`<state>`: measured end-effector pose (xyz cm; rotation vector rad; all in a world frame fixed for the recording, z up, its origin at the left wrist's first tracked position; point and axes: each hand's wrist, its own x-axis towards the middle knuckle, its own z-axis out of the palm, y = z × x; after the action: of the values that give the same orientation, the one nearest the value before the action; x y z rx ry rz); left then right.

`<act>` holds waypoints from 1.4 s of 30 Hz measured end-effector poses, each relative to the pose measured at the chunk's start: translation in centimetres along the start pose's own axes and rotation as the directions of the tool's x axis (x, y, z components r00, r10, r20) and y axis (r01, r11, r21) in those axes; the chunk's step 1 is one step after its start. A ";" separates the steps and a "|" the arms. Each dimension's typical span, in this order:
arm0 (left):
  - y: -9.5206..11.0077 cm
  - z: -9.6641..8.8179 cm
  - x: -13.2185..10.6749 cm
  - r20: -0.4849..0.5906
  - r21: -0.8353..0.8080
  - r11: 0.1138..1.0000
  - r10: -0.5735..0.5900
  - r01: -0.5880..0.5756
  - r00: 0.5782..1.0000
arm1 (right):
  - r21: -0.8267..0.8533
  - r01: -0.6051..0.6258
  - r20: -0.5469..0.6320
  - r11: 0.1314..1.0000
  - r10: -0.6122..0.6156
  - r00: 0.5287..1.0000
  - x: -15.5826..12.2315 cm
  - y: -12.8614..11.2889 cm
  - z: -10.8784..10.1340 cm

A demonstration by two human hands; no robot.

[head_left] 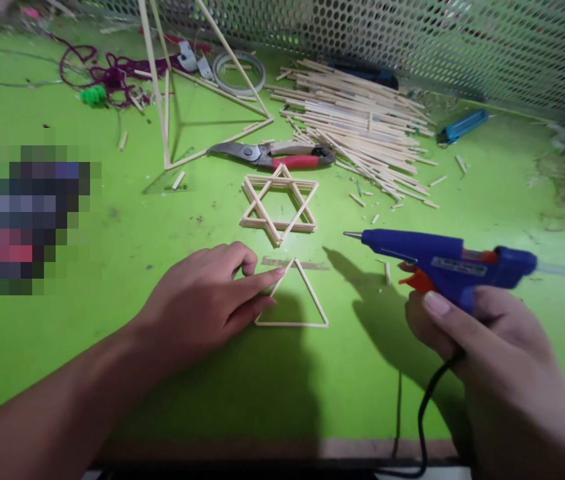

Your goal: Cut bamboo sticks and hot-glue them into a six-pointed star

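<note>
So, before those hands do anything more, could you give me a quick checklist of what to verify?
1. Left hand on the stick triangle: ok, fingertips at its left side.
2. Glue gun held: ok, gripped in the right hand.
3. Nozzle away from the fingers: ok, apart from the left hand.
4. Triangle apart from the stick star: ok, a gap lies between them.
5. Glue hot: cannot tell.
6. Cord plugged in: cannot tell, its end is out of view.
</note>
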<state>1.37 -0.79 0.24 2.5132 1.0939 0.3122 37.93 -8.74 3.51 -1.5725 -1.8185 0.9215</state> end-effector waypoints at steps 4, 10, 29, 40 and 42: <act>-0.3 0.1 -0.1 -0.029 -0.004 0.999 0.043 -0.043 0.999 | 0.415 -0.181 -0.017 0.892 0.207 0.978 2.2 -0.3 -0.7; -0.4 0.1 -0.1 0.002 -0.035 0.998 -0.048 0.048 0.999 | 0.531 -0.299 0.148 0.793 0.261 0.954 3.8 -0.1 -2.2; -0.4 0.1 -0.4 -0.025 -0.114 0.990 -0.090 0.086 0.996 | 0.162 -0.555 -0.489 0.816 0.555 0.673 4.6 1.4 -4.0; -0.2 -0.2 -0.1 0.003 -0.109 0.990 -0.092 0.091 0.996 | -0.438 -0.772 -0.458 0.461 0.625 0.632 4.4 1.1 -5.6; -0.2 -0.1 -0.1 0.000 -0.103 0.991 -0.091 0.090 0.996 | -0.512 -0.740 -0.425 0.435 0.620 0.659 4.5 1.3 -5.5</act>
<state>1.08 -0.71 0.26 2.3662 1.1592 0.3403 42.28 -3.49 5.69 -2.8966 -1.3897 0.3796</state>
